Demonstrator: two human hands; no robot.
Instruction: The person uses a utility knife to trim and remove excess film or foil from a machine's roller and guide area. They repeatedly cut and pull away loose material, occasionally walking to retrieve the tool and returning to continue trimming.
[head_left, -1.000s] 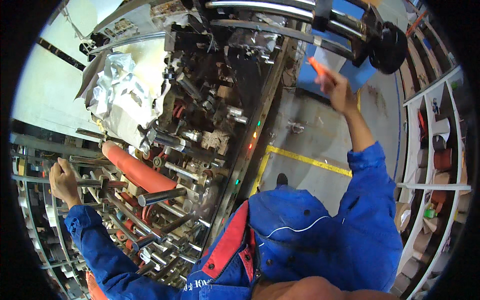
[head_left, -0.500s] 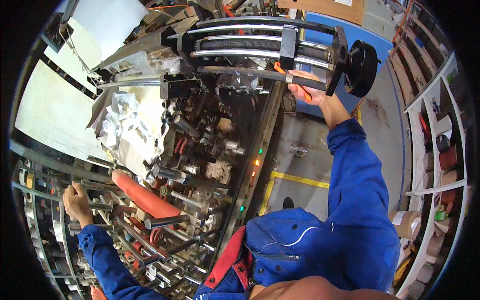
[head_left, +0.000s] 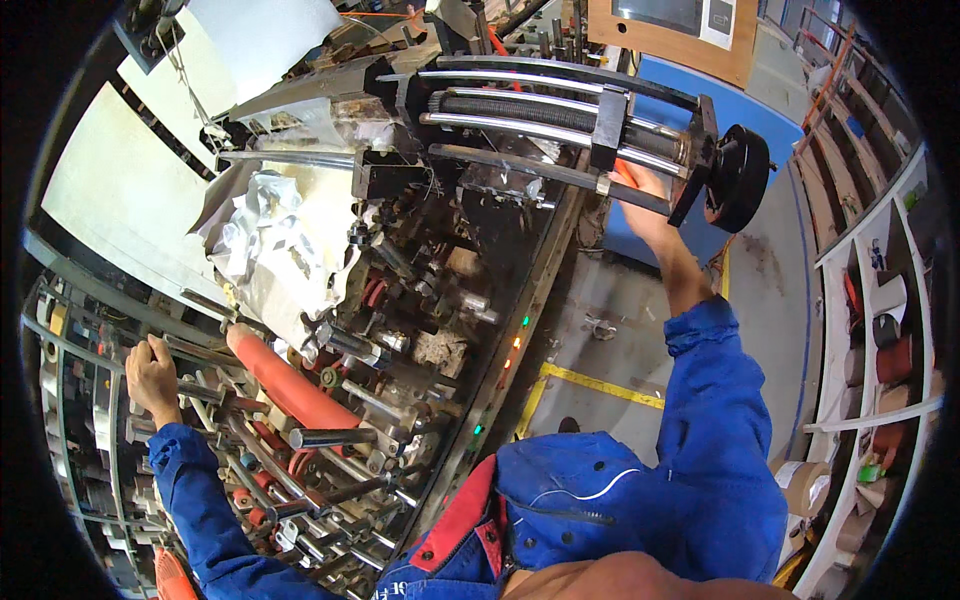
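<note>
My right hand (head_left: 645, 205) is closed around a slim orange tool (head_left: 625, 172), whose kind the fingers mostly hide. It is beside the dark lower bar (head_left: 520, 165) and below a black sliding block (head_left: 607, 128) on a screw-and-rod adjuster. A black handwheel (head_left: 738, 178) sits at the adjuster's right end. At the far left, my left hand (head_left: 152, 380) has its fingers curled over a metal rail (head_left: 85, 352) at the machine's edge. Just to its right lies a red roller (head_left: 290, 378) among metal rods.
Crumpled pale sheeting (head_left: 275, 235) drapes over the machine, with white panels (head_left: 120, 200) to the left. Rollers and rods crowd the area below. A blue cabinet (head_left: 650, 240) stands behind the adjuster. Shelving (head_left: 850, 330) lines the right side, and yellow tape (head_left: 600, 385) marks the floor.
The whole view has shifted, with the machine sitting slightly farther right. My right hand and the orange tool are now close under the sliding block; less of the tool shows. My left hand stays at the rail.
</note>
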